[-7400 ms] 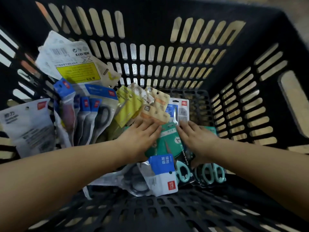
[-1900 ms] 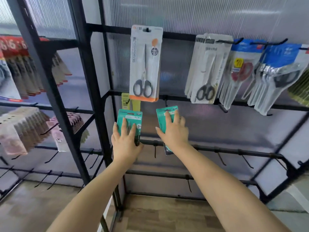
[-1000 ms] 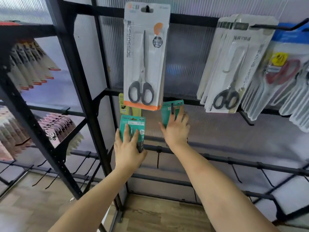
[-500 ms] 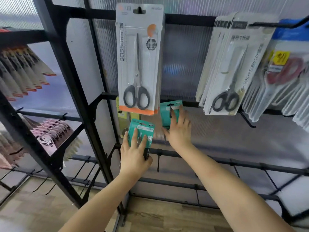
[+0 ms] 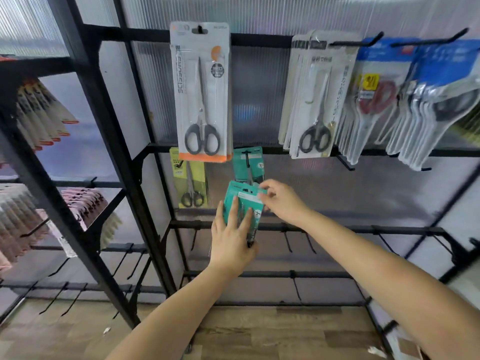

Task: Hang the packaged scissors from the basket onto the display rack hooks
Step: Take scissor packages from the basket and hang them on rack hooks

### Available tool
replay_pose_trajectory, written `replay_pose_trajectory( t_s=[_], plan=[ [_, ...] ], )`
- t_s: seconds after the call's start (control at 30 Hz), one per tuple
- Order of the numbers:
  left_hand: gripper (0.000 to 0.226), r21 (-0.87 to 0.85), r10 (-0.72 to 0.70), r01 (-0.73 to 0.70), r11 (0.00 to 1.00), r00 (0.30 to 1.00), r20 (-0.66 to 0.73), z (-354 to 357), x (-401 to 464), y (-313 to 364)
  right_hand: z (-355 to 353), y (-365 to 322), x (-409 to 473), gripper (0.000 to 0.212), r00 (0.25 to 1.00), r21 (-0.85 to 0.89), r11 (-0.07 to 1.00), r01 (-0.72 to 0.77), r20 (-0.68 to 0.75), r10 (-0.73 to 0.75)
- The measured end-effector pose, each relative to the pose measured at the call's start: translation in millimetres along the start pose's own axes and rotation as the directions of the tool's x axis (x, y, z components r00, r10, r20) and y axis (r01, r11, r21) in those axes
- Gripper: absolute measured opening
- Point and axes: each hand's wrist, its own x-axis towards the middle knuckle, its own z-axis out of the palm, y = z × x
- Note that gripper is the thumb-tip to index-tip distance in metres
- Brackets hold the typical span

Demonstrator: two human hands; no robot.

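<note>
Since the earlier frame, one teal pack [image 5: 248,165] hangs on its hook [image 5: 246,155] and the right hand [image 5: 281,201] has dropped to pinch the top corner of the second pack [image 5: 241,207], at 6 o'clock from the hung one. Left hand [image 5: 231,242] grips this pack's lower half, fingers spread across its face. To hang it well, steady the bottom, align the slot with the hook tip, and slide it straight back.
</note>
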Motion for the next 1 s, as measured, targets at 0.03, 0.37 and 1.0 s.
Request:
replay_pose_trajectory(
  t_s=[0.03,0.37,1.0],
  plan=[
    [0.086,0.002,0.025,-0.025,1.0,0.999,-0.022,-1,-1,1,-2,-2,-1,0.012,1.0,0.014,1.0,-0.002,-0.019,0.002],
    [0.054,-0.705,-0.313,0.212,0.677,0.95,-0.015,-16,0,-1,-18,-12,-3,0.006,0.997,0.095,0.994,0.06,-0.059,-0.055],
    [0.019,-0.81,-0.588,0.538,0.236,0.742,0.322,14,49,-31,-11,-6,55,0.019,0.971,0.019,0.999,0.049,-0.235,-0.043]
  ],
)
